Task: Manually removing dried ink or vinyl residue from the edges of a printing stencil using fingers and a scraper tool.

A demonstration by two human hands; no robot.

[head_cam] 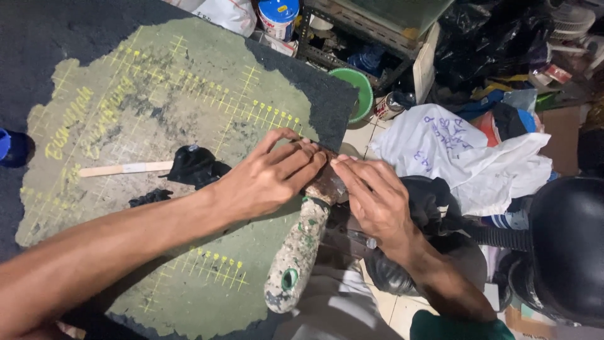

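Observation:
My left hand [267, 176] lies flat at the right edge of a worn green cutting mat [157, 119], fingers pressed on the rusty brown head of a tool [324, 184]. My right hand [374, 198] meets it from the right, fingertips on the same spot. The tool's paint-spattered pale handle [296, 255] points down toward me. What lies under the fingertips is hidden.
A wooden stick [123, 169] and black scraps [195, 165] lie on the mat. Off the table's right edge are white cloth [465, 151], a green bowl [358, 88], a blue-lidded tub [278, 16], black bags and a dark helmet [566, 245].

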